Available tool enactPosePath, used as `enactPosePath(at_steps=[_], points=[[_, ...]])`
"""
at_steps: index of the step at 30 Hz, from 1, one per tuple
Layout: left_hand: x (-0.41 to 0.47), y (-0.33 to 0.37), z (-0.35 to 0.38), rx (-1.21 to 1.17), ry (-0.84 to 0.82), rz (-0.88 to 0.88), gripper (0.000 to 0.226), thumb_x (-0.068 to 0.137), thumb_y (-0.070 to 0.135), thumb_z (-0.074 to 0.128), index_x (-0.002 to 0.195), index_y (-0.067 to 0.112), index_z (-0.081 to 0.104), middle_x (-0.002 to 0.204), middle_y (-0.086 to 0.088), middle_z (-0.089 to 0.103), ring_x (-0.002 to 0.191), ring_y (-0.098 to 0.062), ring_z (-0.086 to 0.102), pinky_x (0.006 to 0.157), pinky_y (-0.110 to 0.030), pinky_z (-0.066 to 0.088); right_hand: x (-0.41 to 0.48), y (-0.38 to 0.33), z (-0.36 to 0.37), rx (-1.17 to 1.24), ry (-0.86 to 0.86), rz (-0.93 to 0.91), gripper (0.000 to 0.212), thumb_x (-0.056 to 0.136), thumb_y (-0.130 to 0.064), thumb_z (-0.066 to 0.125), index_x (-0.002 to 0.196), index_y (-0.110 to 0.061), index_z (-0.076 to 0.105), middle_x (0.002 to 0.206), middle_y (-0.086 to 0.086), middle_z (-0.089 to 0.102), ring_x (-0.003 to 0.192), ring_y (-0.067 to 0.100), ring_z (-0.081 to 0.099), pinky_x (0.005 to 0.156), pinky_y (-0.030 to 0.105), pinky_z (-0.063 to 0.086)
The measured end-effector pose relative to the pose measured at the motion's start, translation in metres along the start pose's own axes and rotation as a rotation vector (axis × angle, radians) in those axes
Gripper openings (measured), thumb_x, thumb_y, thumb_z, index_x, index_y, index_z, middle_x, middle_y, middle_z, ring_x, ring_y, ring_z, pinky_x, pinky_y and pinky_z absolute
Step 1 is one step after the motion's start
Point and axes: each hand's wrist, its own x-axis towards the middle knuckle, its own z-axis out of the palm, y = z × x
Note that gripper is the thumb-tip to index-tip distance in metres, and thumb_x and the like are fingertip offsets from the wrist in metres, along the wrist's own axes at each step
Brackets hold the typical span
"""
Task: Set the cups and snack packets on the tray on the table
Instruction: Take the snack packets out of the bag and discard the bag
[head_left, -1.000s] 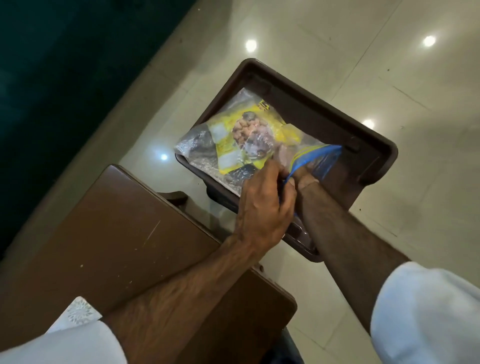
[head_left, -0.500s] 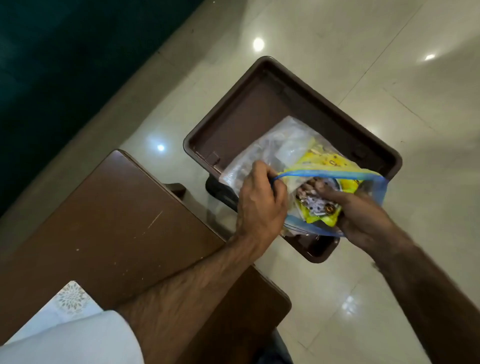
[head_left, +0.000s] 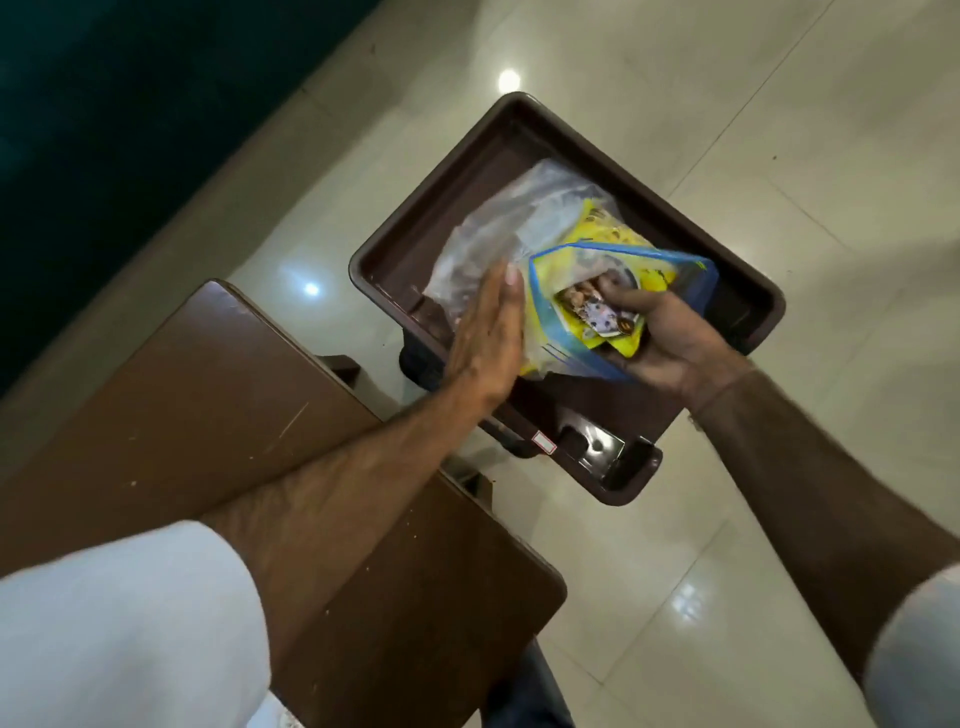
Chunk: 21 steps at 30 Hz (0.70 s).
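A dark brown plastic tray (head_left: 467, 171) rests on a brown stool (head_left: 597, 447) over the floor. In the tray lies a clear zip bag with a blue rim (head_left: 509, 223), its mouth held wide. My right hand (head_left: 660, 343) grips a yellow snack packet (head_left: 608, 317) that sticks halfway out of the bag's mouth. My left hand (head_left: 488, 332) lies flat, fingers straight, against the bag's left side. No cups are in sight.
A brown wooden table (head_left: 182, 415) fills the lower left, its edge close to the tray. Glossy cream floor tiles (head_left: 779, 130) surround the stool. A dark wall runs along the upper left.
My right hand has taken hold of the yellow packet inside the bag. My left hand has let go of the bag's rim and flattened against its side.
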Motion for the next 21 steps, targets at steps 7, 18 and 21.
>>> enactPosePath(at_steps=[7,18,21], points=[[0.046,-0.013,-0.007,0.319,-0.178,-0.045,0.065,0.103,0.054,0.021,0.159,0.023,0.009,0.168,-0.001,-0.004,0.153,-0.021,-0.008,0.123,-0.05,-0.001,-0.026,-0.003,-0.02,-0.118,-0.102,0.013,0.031,0.082,-0.004,0.062,0.113,-0.001,0.068,0.109,0.016,0.075,0.093,0.027,0.075,0.071,0.037,0.062],[0.058,-0.001,-0.024,0.745,0.466,0.147,0.056,0.073,0.023,0.072,0.125,0.021,0.051,0.133,-0.01,0.046,0.121,-0.032,0.043,0.094,-0.044,0.036,-0.042,0.01,-0.08,-0.158,-0.098,-0.004,0.034,0.077,-0.007,0.063,0.109,-0.008,0.075,0.118,0.016,0.072,0.1,0.033,0.073,0.082,0.044,0.059],[0.078,0.01,-0.043,0.789,0.326,-0.084,0.079,0.071,0.032,0.081,0.137,0.017,0.041,0.137,-0.013,0.05,0.127,-0.034,0.042,0.101,-0.047,0.033,-0.041,0.012,-0.089,-0.133,-0.111,0.056,0.038,0.073,-0.01,0.064,0.11,-0.004,0.073,0.108,0.017,0.075,0.091,0.034,0.074,0.078,0.044,0.06]])
